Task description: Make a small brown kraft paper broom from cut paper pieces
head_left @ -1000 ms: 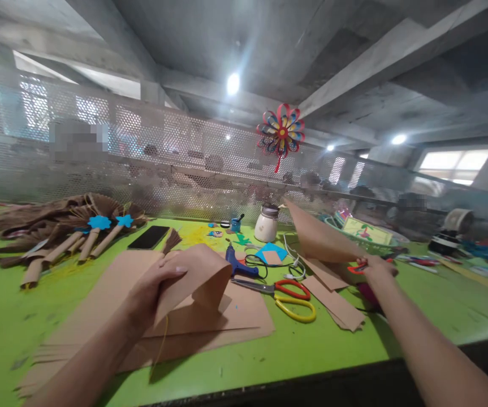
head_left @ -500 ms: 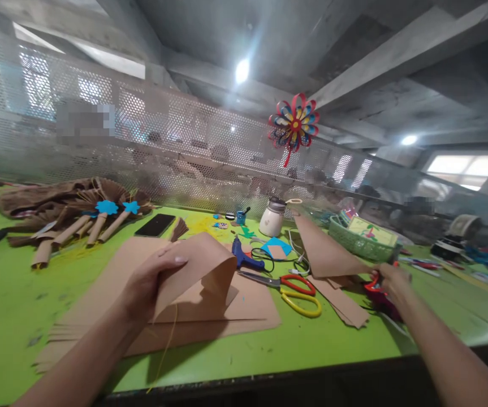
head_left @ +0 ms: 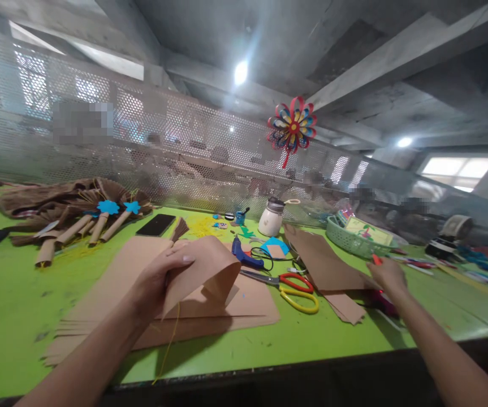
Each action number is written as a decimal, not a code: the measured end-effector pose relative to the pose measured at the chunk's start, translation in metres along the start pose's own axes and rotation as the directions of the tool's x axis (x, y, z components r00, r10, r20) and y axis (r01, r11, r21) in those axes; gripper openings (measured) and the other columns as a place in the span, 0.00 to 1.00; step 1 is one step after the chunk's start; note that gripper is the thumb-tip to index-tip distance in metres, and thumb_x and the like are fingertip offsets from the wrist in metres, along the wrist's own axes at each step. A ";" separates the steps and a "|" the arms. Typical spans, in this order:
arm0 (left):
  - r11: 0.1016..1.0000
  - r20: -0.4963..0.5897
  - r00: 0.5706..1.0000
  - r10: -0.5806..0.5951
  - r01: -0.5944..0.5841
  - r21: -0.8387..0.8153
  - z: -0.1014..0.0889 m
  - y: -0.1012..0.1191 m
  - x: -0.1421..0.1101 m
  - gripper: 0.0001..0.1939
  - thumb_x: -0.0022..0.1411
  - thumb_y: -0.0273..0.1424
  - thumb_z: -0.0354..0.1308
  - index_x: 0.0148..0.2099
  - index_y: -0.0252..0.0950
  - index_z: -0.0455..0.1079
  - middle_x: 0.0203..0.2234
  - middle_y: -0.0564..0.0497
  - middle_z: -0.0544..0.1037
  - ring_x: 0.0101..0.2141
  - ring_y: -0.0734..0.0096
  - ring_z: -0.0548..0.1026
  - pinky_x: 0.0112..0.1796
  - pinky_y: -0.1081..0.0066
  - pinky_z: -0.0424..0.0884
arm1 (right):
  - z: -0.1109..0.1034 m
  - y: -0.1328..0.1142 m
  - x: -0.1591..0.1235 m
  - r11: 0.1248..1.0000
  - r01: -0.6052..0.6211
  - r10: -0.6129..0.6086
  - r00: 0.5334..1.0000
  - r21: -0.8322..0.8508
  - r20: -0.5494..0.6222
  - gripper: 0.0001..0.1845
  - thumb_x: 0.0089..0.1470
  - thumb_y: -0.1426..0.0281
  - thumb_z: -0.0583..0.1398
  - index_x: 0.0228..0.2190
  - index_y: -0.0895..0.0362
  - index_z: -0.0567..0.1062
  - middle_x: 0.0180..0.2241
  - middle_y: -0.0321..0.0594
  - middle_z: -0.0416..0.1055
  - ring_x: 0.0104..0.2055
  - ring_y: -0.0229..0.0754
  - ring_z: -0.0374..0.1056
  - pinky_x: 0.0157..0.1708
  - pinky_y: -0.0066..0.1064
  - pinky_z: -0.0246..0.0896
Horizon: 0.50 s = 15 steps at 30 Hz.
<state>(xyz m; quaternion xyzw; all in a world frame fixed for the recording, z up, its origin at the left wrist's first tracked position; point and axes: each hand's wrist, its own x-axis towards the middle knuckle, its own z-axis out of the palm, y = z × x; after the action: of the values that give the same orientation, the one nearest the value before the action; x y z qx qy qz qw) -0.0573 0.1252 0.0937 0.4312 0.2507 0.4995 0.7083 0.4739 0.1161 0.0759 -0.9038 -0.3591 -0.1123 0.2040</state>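
Observation:
My left hand (head_left: 159,282), thumb on top, is closed on a curled sheet of brown paper (head_left: 203,265), which arches above a stack of brown paper sheets (head_left: 252,297). A thin yellow string (head_left: 168,345) hangs below this sheet. At the right, my right hand (head_left: 390,277) has its fingers closed; a small orange-red piece (head_left: 377,260) sticks out of them, its kind unclear. Just left of that hand, a larger brown paper piece (head_left: 328,260) lies over brown paper strips (head_left: 345,308). Scissors (head_left: 297,291) with red and yellow handles lie between my hands.
A blue glue gun (head_left: 246,254) lies beyond the scissors, near a white bottle (head_left: 271,217). A black phone (head_left: 155,225) and paper-handled bundles with blue cutouts (head_left: 108,207) are at the left. A green basket (head_left: 354,240) stands back right, before a perforated screen (head_left: 210,130).
The large brown paper piece beside my right hand has dropped from a raised tilt onto the strips. My right hand has shifted slightly; my left hand still grips its sheet.

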 end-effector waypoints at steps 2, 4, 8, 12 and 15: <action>1.000 0.005 1.000 0.004 -0.004 0.000 -0.002 -0.001 0.002 0.18 0.47 0.29 0.59 0.44 0.34 0.69 0.28 0.50 0.78 0.25 0.67 0.74 0.27 0.73 0.68 | 0.009 -0.021 -0.002 0.995 0.097 -0.096 0.994 -0.014 0.061 0.13 0.54 0.65 0.54 0.33 0.61 0.74 0.32 0.51 0.72 0.36 0.49 0.69 0.30 0.34 0.60; 1.000 0.006 1.000 0.013 -0.013 0.000 -0.003 -0.002 0.003 0.16 0.47 0.29 0.59 0.42 0.34 0.70 0.28 0.49 0.78 0.25 0.67 0.74 0.27 0.73 0.68 | 0.024 -0.046 -0.004 0.983 0.183 -0.180 0.975 -0.018 0.128 0.13 0.57 0.63 0.54 0.35 0.60 0.73 0.34 0.45 0.71 0.36 0.43 0.68 0.34 0.33 0.62; 0.999 -0.023 0.999 0.035 -0.035 -0.019 -0.004 -0.002 0.003 0.11 0.46 0.29 0.60 0.36 0.33 0.69 0.24 0.51 0.75 0.24 0.69 0.73 0.26 0.74 0.67 | 0.056 -0.087 -0.014 0.962 0.271 -0.263 0.941 -0.009 0.214 0.14 0.57 0.64 0.55 0.41 0.60 0.70 0.40 0.42 0.69 0.38 0.40 0.68 0.39 0.38 0.64; 0.999 -0.037 0.998 0.044 -0.044 -0.013 -0.006 -0.003 0.002 0.13 0.45 0.29 0.61 0.36 0.33 0.69 0.24 0.52 0.74 0.24 0.70 0.71 0.26 0.74 0.66 | 0.071 -0.101 -0.032 0.960 0.281 -0.277 0.934 0.017 0.225 0.10 0.54 0.67 0.57 0.34 0.60 0.74 0.35 0.47 0.73 0.39 0.48 0.69 0.37 0.39 0.62; 0.998 -0.016 0.998 0.055 -0.055 -0.028 -0.007 -0.002 0.000 0.12 0.44 0.29 0.60 0.34 0.33 0.69 0.24 0.53 0.73 0.25 0.71 0.71 0.27 0.74 0.66 | 0.067 -0.102 -0.044 0.963 0.263 -0.270 0.948 0.060 0.169 0.10 0.50 0.68 0.57 0.31 0.60 0.76 0.35 0.54 0.73 0.41 0.56 0.68 0.37 0.40 0.59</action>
<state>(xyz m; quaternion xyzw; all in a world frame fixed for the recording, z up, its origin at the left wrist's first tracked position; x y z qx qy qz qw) -0.0622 0.1278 0.0887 0.4243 0.2371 0.5253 0.6984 0.3755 0.1868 0.0297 -0.8494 -0.4965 -0.0522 0.1712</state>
